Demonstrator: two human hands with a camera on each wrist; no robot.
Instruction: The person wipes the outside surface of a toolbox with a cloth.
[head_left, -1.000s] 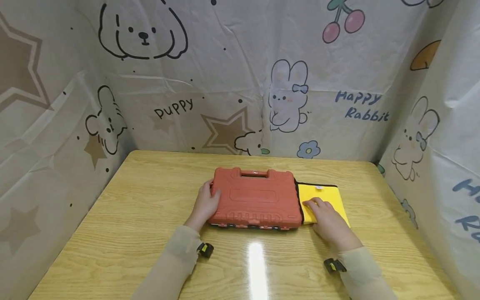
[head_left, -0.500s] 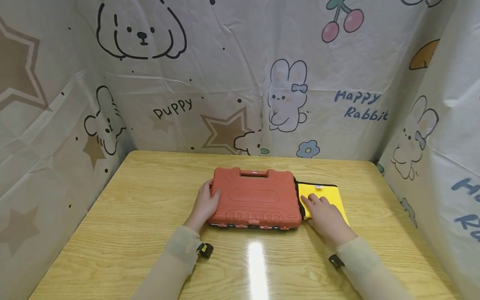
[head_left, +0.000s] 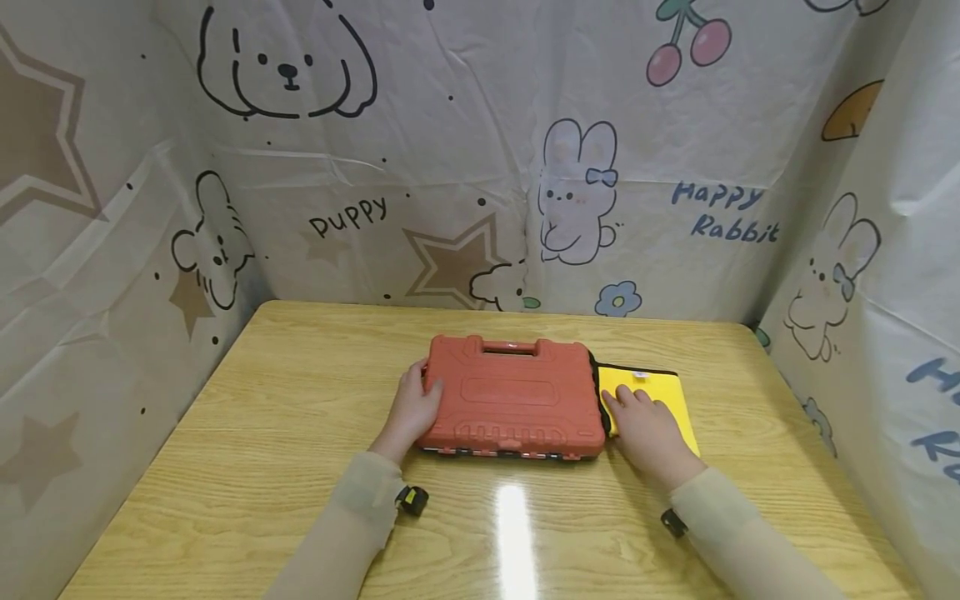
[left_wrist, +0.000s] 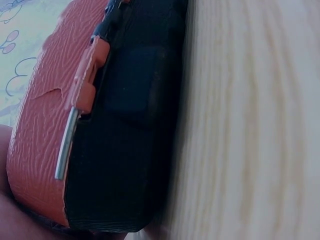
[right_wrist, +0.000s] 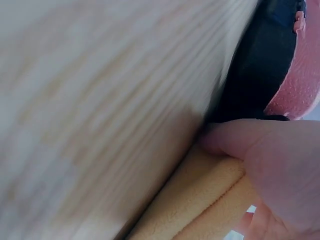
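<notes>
A red plastic carrying case [head_left: 510,392] with a black lower half lies flat on the table, its handle at the far side. My left hand [head_left: 408,412] grips the case's left end, thumb on top; in the left wrist view the red lid [left_wrist: 42,120] and a metal hinge pin [left_wrist: 66,145] show. Against the case's right end lies a folded yellow cloth [head_left: 660,387] with black edging and a small white tag. My right hand [head_left: 648,433] pinches the cloth's near-left part, fingers above and thumb at the near edge. The right wrist view shows the soft fold [right_wrist: 200,205] beside the thumb.
The wood-grain table [head_left: 300,358] extends around the case and cloth. Printed white sheeting [head_left: 450,150] stands along the back and both sides. A bright light reflection lies on the table's near part.
My right hand has shifted slightly left and away from me along the cloth, its fingers nearer the case. The left hand and the case stay in place.
</notes>
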